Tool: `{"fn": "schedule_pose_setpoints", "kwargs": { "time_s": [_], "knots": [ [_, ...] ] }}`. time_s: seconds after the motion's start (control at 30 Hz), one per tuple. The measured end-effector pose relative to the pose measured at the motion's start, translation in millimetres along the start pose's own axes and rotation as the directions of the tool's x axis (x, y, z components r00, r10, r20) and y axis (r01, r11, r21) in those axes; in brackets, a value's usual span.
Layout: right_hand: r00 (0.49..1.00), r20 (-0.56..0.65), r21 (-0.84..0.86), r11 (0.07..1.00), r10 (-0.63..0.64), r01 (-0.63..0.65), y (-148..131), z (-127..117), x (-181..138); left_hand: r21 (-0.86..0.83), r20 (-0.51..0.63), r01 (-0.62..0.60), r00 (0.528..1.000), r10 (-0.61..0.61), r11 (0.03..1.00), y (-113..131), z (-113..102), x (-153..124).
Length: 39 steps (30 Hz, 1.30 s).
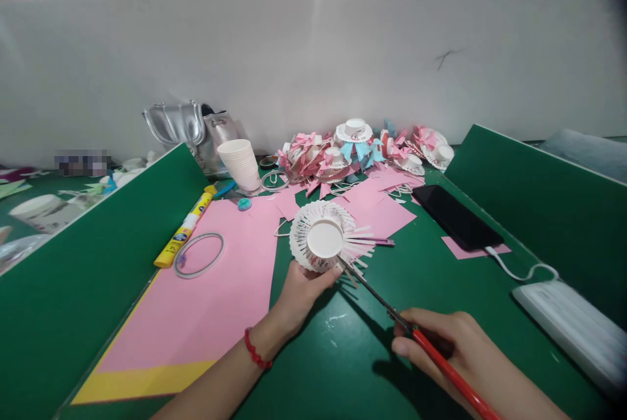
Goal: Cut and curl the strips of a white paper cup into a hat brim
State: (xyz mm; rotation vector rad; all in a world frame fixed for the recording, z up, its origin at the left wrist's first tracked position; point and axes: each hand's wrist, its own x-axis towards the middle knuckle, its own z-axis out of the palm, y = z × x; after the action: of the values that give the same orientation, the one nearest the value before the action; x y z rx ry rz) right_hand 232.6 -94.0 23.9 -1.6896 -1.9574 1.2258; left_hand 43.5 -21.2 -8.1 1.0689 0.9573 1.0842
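My left hand (301,292), with a red bracelet on the wrist, grips a white paper cup (325,239) from below, its round base facing me. The cup's wall is cut into strips that fan out all round; those on the left are curled into a scalloped ring, while those on the right stick out straight. In my right hand (441,341) is a pair of scissors (377,296) with red handles. Their blade tips touch the cup near its base, at the lower right. Whether the blades are parted is hard to make out.
Pink paper sheets (215,315) lie on the green table (392,381), with a yellow glue stick (183,227) and a tape ring (198,255). Stacked cups (240,162), a silver bag (179,123) and finished paper hats (353,132) stand behind. A phone (455,217) lies right, between green dividers (553,185).
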Motion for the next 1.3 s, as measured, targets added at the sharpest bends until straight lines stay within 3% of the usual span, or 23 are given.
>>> {"fn": "schedule_pose_setpoints", "kwargs": {
  "time_s": [0.47,0.67,1.0,1.3],
  "knots": [
    [0.999,-0.038,-0.128,0.992,-0.015,0.010,0,8,-1,-0.030,0.031,-0.007,0.999,0.008,1.000,-4,-3,1],
    [0.998,-0.050,-0.102,0.995,-0.026,0.021,0,8,-1,-0.044,0.022,0.014,1.000,-0.013,0.999,-5,-4,2],
    [0.983,-0.173,-0.090,0.995,-0.066,0.051,-10,4,-7,-0.036,-0.006,0.006,1.000,-0.007,0.999,-7,-3,2],
    [0.992,-0.120,-0.153,0.988,-0.035,0.016,-11,2,-14,0.021,0.000,-0.031,1.000,0.031,0.999,-3,-3,2]
  ]
}}
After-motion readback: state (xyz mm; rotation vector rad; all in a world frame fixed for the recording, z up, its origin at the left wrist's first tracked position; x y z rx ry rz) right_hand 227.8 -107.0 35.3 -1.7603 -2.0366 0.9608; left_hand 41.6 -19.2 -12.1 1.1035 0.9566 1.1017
